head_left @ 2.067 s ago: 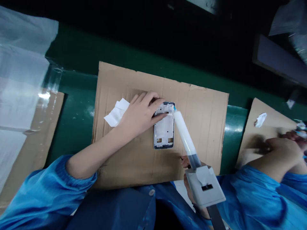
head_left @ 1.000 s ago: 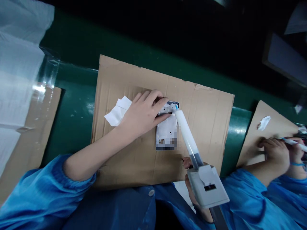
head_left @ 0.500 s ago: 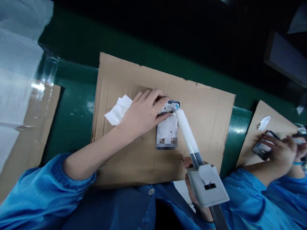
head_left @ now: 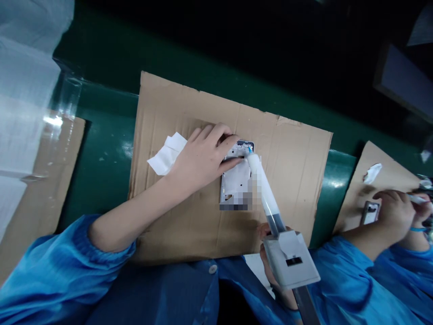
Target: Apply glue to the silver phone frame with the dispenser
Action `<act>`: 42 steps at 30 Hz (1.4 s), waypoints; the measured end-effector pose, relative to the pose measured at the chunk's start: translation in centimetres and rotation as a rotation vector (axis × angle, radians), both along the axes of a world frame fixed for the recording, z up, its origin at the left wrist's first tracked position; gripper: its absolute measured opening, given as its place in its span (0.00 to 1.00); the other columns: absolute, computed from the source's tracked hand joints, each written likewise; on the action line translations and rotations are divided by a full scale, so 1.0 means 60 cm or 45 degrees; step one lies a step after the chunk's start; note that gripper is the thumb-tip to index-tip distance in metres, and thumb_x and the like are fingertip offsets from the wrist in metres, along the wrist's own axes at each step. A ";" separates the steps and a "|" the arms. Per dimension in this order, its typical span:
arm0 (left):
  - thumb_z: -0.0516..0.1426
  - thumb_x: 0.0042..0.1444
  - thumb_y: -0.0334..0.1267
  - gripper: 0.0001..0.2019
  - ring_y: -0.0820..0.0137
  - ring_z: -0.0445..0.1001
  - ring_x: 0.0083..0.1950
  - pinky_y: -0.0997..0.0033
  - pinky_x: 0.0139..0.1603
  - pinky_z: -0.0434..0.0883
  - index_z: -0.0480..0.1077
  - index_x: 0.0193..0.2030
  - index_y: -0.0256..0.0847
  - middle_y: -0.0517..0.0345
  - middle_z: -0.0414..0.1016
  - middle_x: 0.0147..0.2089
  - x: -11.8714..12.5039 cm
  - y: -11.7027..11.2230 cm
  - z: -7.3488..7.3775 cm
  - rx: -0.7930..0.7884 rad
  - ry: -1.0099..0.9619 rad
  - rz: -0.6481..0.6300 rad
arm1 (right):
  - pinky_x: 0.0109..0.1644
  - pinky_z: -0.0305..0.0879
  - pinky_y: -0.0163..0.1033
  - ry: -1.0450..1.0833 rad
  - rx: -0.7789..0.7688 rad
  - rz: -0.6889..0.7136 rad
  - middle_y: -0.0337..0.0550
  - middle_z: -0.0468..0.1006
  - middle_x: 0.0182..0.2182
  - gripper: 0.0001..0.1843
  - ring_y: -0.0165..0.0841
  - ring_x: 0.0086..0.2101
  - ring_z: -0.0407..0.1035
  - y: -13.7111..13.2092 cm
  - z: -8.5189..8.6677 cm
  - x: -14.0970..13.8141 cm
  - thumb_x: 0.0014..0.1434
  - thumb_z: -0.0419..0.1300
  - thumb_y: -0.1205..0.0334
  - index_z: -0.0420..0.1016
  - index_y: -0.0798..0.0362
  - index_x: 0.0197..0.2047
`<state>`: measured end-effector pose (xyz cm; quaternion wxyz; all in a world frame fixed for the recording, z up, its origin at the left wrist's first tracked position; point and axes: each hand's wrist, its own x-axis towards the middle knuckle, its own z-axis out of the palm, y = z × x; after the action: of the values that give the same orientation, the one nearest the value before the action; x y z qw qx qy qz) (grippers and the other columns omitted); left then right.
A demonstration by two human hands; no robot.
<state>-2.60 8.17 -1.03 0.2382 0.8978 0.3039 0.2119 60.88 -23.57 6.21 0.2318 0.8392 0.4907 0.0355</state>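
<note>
A phone's light-grey inner frame [head_left: 238, 178] lies on a cardboard sheet [head_left: 287, 171]. My left hand [head_left: 204, 155] rests at its upper left, with thumb and fingers closed about the left edge. In my right hand [head_left: 265, 259], largely hidden behind the grey body, is a glue dispensing gun [head_left: 292, 266]. Its white syringe [head_left: 267, 194] slants up and left. The blue nozzle [head_left: 250, 150] is at the frame's top right corner, where white beads show along the top edge. Part of the frame's lower end is blurred out.
A folded white tissue [head_left: 167, 153] lies left of the frame, beside my left wrist. Clear plastic wrap [head_left: 64, 104] and cardboard are at the left on the green table [head_left: 104, 149]. To the right, a co-worker's hands [head_left: 397, 210] work over another cardboard sheet.
The nozzle stays near the frame's top right corner; the gun's body has shifted slightly left. More white beads show along the top edge. The co-worker's hands have moved and their part sits differently.
</note>
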 end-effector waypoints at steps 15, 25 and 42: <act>0.58 0.85 0.53 0.22 0.45 0.79 0.64 0.46 0.60 0.78 0.76 0.73 0.40 0.39 0.78 0.67 0.000 0.000 -0.004 0.014 0.012 0.009 | 0.39 0.53 0.47 -0.265 -0.237 -0.112 0.64 0.77 0.40 0.28 0.41 0.36 0.64 0.012 -0.037 -0.003 0.79 0.44 0.65 0.85 0.64 0.41; 0.58 0.85 0.54 0.23 0.45 0.80 0.64 0.47 0.60 0.77 0.76 0.73 0.40 0.39 0.79 0.67 -0.001 0.001 -0.005 0.029 0.002 0.003 | 0.41 0.60 0.45 -0.387 -0.313 -0.176 0.65 0.81 0.45 0.31 0.46 0.45 0.77 0.012 -0.047 0.001 0.81 0.43 0.65 0.89 0.64 0.48; 0.60 0.84 0.53 0.22 0.46 0.80 0.64 0.48 0.60 0.78 0.76 0.73 0.40 0.40 0.79 0.67 -0.001 0.000 -0.008 0.066 -0.011 0.012 | 0.48 0.67 0.47 -0.471 -0.444 -0.373 0.66 0.82 0.51 0.34 0.52 0.54 0.81 0.019 -0.060 0.003 0.85 0.38 0.64 0.84 0.74 0.61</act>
<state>-2.64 8.15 -1.52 0.2153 0.9012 0.3017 0.2248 61.07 -22.42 2.63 0.4609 0.8278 0.3122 0.0692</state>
